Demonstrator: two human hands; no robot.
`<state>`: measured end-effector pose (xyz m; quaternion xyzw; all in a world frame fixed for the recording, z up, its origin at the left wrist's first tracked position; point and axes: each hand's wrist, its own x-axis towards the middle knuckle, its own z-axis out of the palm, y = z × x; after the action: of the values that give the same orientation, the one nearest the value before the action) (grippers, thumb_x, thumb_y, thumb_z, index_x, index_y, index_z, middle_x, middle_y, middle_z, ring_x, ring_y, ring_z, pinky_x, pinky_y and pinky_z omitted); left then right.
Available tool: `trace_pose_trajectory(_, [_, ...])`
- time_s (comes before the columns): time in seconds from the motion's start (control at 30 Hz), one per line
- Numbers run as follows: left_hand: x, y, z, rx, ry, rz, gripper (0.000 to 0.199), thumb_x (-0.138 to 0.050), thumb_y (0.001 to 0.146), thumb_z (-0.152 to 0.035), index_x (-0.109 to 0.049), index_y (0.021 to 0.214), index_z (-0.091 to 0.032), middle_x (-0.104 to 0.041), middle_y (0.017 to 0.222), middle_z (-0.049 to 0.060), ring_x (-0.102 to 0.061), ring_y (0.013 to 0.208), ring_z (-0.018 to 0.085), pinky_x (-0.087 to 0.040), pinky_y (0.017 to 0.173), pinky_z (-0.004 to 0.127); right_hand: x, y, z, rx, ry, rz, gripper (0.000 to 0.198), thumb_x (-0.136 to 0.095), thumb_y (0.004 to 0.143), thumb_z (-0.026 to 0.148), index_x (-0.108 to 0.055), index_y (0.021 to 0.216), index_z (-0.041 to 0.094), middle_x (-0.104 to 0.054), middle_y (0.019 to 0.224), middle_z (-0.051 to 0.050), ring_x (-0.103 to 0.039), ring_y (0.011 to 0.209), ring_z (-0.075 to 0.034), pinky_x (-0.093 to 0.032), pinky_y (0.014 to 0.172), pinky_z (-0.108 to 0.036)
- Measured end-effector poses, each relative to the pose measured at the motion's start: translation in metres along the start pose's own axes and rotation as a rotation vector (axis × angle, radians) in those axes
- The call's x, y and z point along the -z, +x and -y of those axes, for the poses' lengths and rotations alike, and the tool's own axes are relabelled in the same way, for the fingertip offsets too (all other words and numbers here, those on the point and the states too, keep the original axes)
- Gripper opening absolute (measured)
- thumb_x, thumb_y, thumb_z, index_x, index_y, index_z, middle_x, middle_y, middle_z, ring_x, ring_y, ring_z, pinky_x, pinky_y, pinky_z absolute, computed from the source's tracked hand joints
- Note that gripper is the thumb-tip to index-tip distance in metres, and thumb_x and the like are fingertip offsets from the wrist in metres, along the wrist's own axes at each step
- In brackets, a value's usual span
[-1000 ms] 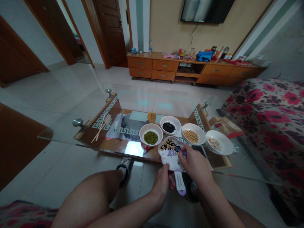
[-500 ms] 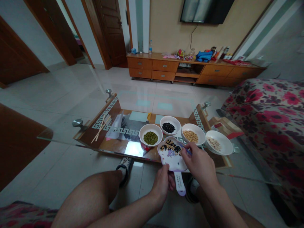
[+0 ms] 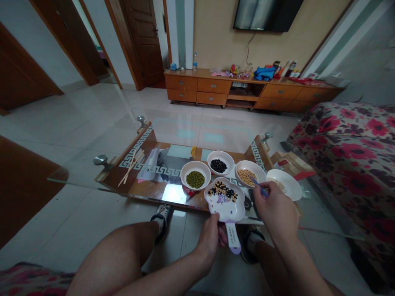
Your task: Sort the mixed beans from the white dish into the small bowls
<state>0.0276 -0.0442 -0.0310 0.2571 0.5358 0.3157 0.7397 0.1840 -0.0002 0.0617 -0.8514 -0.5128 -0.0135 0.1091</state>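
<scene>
My left hand (image 3: pixel 212 233) grips a shallow white dish (image 3: pixel 230 211) by its near edge, beside the purple-tipped handle. Black beans and pale yellow beans lie mixed in its far half, above a purple cartoon print. In my right hand (image 3: pixel 274 205) is a pair of thin blue tweezers (image 3: pixel 261 190), pinched between thumb and fingers. Their tips reach into a bowl of yellow soybeans (image 3: pixel 246 177); whether they hold a bean is too small to tell. Nearby stand a bowl of black beans (image 3: pixel 219 165), one of green mung beans (image 3: pixel 195 179), and a bowl of pale pieces (image 3: pixel 291 187), partly behind my right hand.
The bowls rest on a glass-topped table (image 3: pixel 89 179). Chopsticks (image 3: pixel 131 167) lie at its left. A brown paper bag (image 3: pixel 291 163) is at the right, beside a flower-patterned sofa (image 3: pixel 348 131). A dark round object (image 3: pixel 247 203) shows by the dish.
My right hand has moved right and away from the dish, bringing the tweezers from the mixed beans to the soybean bowl. My left hand and the dish stay put.
</scene>
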Motion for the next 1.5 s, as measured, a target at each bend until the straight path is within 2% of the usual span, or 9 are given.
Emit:
trace_pose_trajectory(0.1, [0.000, 0.001, 0.001, -0.003, 0.006, -0.005, 0.067, -0.036, 0.067, -0.082, -0.054, 0.058, -0.018, -0.050, 0.047, 0.002, -0.043, 0.043, 0.012, -0.031, 0.049, 0.027, -0.003, -0.002, 0.002, 0.047, 0.046, 0.012, 0.029, -0.047, 0.089, 0.044, -0.063, 0.098, 0.023, -0.067, 0.072, -0.005, -0.059, 0.062, -0.018, -0.027, 0.055, -0.026])
trace_pose_trajectory(0.33, [0.000, 0.003, 0.003, -0.017, 0.009, 0.008, 0.067, -0.036, 0.066, -0.082, -0.054, 0.057, -0.018, -0.048, 0.046, 0.002, -0.043, 0.043, 0.012, -0.031, 0.049, 0.027, -0.011, -0.003, 0.006, 0.214, 0.058, 0.188, 0.022, -0.051, 0.086, 0.041, -0.062, 0.089, 0.022, -0.067, 0.071, -0.003, -0.061, 0.065, -0.017, -0.028, 0.056, -0.025])
trace_pose_trajectory(0.73, [-0.001, 0.004, 0.003, 0.006, 0.015, 0.007, 0.068, -0.032, 0.066, -0.084, -0.053, 0.059, -0.019, -0.048, 0.045, 0.002, -0.041, 0.042, 0.012, -0.030, 0.050, 0.028, -0.015, -0.007, 0.014, 0.282, -0.061, 0.335, 0.019, -0.047, 0.090, 0.038, -0.060, 0.091, 0.023, -0.069, 0.080, -0.004, -0.065, 0.075, -0.018, -0.029, 0.057, -0.026])
trace_pose_trajectory(1.03, [0.000, 0.002, 0.001, -0.010, 0.019, 0.001, 0.067, -0.034, 0.067, -0.083, -0.053, 0.060, -0.019, -0.049, 0.046, 0.002, -0.042, 0.043, 0.013, -0.031, 0.050, 0.028, -0.023, -0.008, 0.014, 0.307, -0.075, 0.333, 0.019, -0.045, 0.092, 0.037, -0.058, 0.094, 0.024, -0.070, 0.083, -0.003, -0.067, 0.077, -0.019, -0.029, 0.056, -0.026])
trace_pose_trajectory(1.5, [-0.001, 0.001, -0.001, -0.009, 0.007, -0.006, 0.065, -0.035, 0.067, -0.080, -0.054, 0.057, -0.018, -0.050, 0.046, 0.003, -0.043, 0.042, 0.012, -0.031, 0.049, 0.027, -0.018, -0.008, 0.017, 0.300, -0.086, 0.361, 0.019, -0.044, 0.093, 0.037, -0.058, 0.096, 0.024, -0.070, 0.086, -0.004, -0.067, 0.079, -0.020, -0.028, 0.056, -0.026])
